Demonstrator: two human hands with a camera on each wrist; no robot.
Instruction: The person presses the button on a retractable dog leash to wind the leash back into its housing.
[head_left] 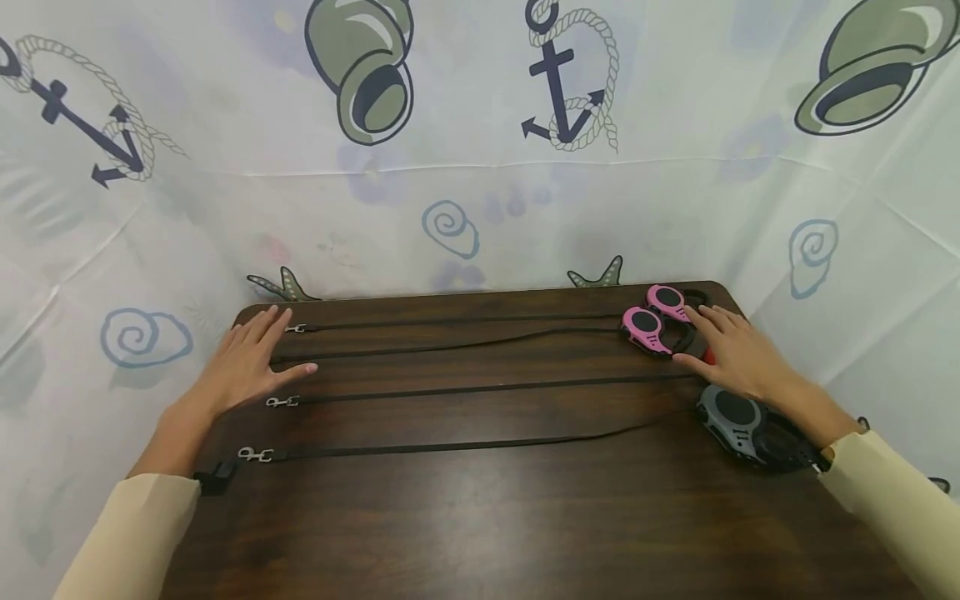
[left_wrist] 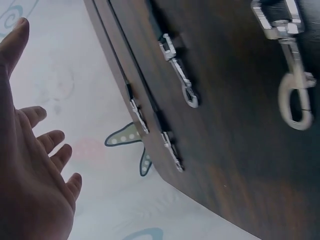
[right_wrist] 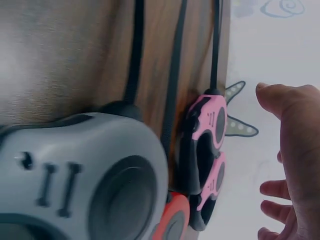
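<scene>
My left hand (head_left: 243, 358) is held with fingers straight and thumb spread over the left end of several black leash cords. Metal snap clips (head_left: 257, 455) end these cords; one is hidden behind that hand in the head view, but the left wrist view shows it as a clip (left_wrist: 172, 152) lying on the wood. On the right, my right hand (head_left: 738, 354) spreads above the retractable leashes, holding nothing. Two pink leash handles (head_left: 643, 327) lie by its fingertips. A red leash handle (right_wrist: 172, 220) is mostly covered by the hand, and a grey leash handle (head_left: 731, 412) lies below the wrist.
The dark wooden table (head_left: 450, 517) has rounded far corners. A white curtain (head_left: 480, 108) printed with anchors, shells and starfish surrounds its back and sides. The cords run roughly parallel across the table, from handles at right to clips at left.
</scene>
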